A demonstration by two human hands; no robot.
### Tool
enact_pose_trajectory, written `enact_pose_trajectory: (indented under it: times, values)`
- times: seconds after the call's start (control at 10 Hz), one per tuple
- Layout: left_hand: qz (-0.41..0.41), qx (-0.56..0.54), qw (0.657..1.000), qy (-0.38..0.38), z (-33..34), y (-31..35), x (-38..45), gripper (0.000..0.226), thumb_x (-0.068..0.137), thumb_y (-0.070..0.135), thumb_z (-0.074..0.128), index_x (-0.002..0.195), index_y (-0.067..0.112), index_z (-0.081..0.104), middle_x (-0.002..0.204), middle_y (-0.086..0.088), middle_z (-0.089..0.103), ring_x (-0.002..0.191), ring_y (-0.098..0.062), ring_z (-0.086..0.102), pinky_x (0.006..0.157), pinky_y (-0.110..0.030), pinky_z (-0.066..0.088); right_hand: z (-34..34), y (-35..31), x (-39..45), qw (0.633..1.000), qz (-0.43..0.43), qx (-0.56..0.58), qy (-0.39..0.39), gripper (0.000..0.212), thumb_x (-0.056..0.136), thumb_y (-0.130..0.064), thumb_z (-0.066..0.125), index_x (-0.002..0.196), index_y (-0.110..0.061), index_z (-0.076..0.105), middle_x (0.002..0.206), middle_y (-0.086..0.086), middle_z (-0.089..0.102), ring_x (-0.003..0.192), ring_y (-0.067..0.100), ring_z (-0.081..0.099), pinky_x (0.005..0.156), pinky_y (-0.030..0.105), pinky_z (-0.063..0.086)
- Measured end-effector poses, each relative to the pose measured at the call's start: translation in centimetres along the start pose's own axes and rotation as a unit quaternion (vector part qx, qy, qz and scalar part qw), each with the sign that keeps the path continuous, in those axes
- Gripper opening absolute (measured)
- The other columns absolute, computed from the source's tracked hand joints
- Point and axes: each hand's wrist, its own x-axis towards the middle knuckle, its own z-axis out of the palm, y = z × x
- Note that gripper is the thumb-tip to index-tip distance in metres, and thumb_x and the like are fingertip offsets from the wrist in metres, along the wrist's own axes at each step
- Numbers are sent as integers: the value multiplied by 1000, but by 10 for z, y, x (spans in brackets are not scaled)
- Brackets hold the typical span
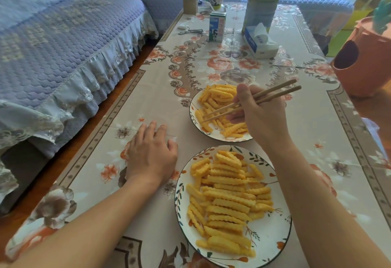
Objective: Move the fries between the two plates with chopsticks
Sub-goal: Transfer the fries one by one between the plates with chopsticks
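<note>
midway, seemingly: both white patterned plates, far (193, 107) and near (273, 244), hold crinkle-cut yellow fries (227, 200); my right hand (262, 117) pinches wooden chopsticks (273, 94), tips among the far fries, left hand (151, 153) spread flat on the surface.

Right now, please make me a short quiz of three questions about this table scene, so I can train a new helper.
1. True or false: the right hand holds the chopsticks with their tips over the far plate.
2. Where does the left hand rest?
A. on the near plate
B. flat on the tablecloth
C. on the milk carton
3. Fill in: both plates hold crinkle-cut ____.

Key:
1. True.
2. B, left of the near plate, holding nothing.
3. fries
</note>
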Motion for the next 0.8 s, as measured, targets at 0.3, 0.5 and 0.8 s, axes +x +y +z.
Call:
enact_pose_trajectory:
  times: [0.3,0.5,0.8]
  values:
    - [-5,-3,1000,-3,-3,2,-1,60,99,42,34,156,24,36,165,-4,29,154,-24,17,125,-44,14,-11,-9,1,999,2,-18,31,38,104,-32,58,78,-5,69,58,9,70,52,29,72,51,38,62]
    - [-7,-4,1000,-2,-3,3,-1,59,99,41,36,156,24,37,165,-4,30,154,-24,16,125,-43,14,-11,-9,0,999,-4,-36,22,40,104,-31,58,78,-3,69,58,12,69,50,28,71,48,35,60]
    - [-5,-4,1000,-2,-3,3,-2,59,99,41,35,156,24,37,165,-4,29,155,-24,16,125,-43,14,-9,-6,-1,998,-18,-59,17,35,104,-30,58,76,-10,69,60,12,70,49,25,71,47,33,60]
